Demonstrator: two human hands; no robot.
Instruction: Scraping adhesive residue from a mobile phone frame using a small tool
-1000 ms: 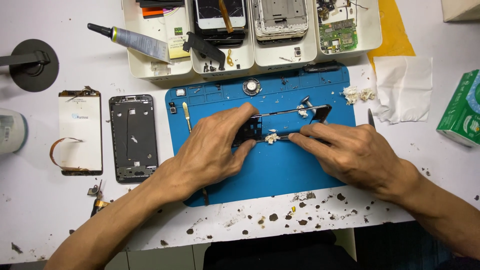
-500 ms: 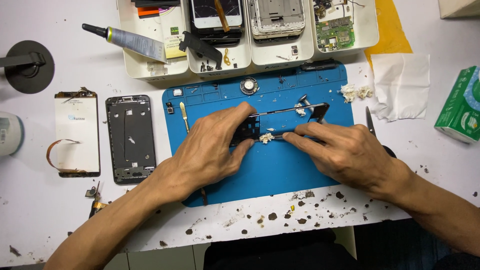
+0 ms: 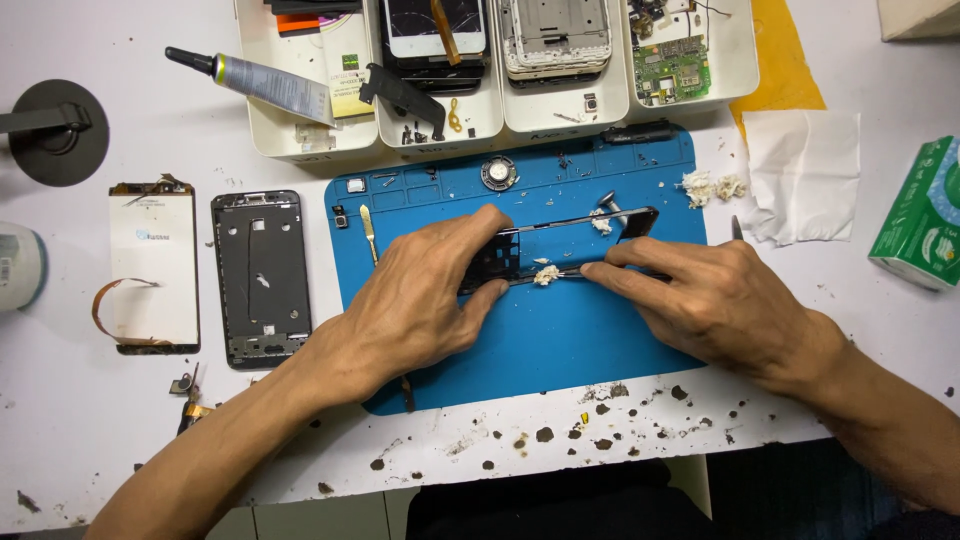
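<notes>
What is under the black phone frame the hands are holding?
Under the black phone frame lies the blue mat, showing through its open middle. The left hand and right hand cover the frame's ends, so what lies beneath there cannot be seen.

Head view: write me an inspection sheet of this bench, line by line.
Surface: white table, speckled with dark crumbs along the near edge; blue work mat in the middle.
Job's things: black phone frame on the mat, with white residue on its near edge.
Clutter: glue tube, white trays of phone parts, loose screen panel, second frame, tissue, green packet.
Grippers: left hand holds the frame down; right hand presses a fingertip on its near edge.
Cables: orange flex ribbon curling from the screen panel.
Surroundings: round black base at far left.
</notes>
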